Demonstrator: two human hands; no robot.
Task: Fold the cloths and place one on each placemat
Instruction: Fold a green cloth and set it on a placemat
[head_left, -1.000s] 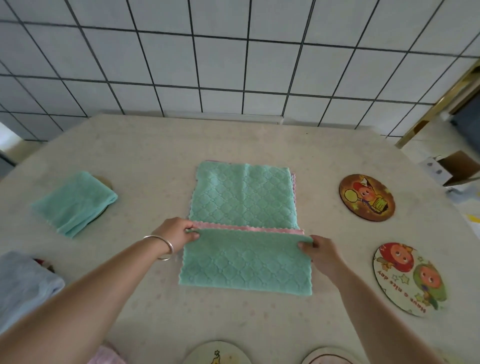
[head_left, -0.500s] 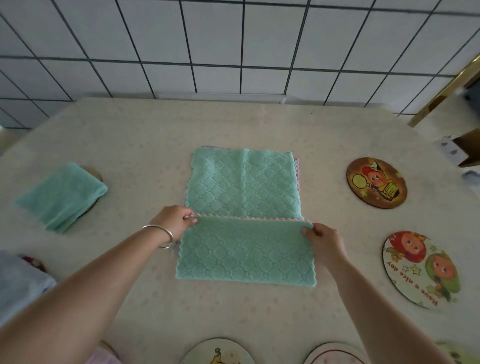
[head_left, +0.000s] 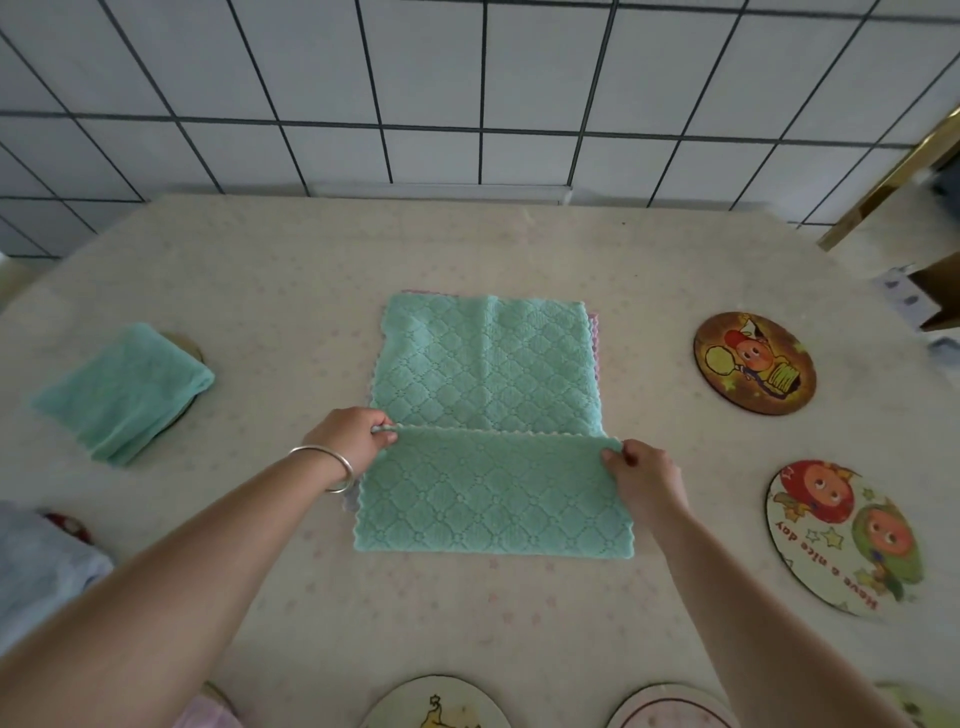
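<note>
Head view: left hand (head_left: 352, 439) and right hand (head_left: 641, 475) each pinching corner of green cloth (head_left: 488, 415) at frame centre, first fold progressing. Folded cloth (head_left: 122, 392) sitting on placemat at left. Right placemats (head_left: 754, 362) awaiting cloths.

White tiled wall (head_left: 467, 88) with dark grout behind a pale speckled table (head_left: 260, 270), soft even light

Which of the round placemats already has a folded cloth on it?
The placemat at the far left, mostly hidden under a folded green cloth. The brown placemat and white placemat on the right lie bare.
</note>
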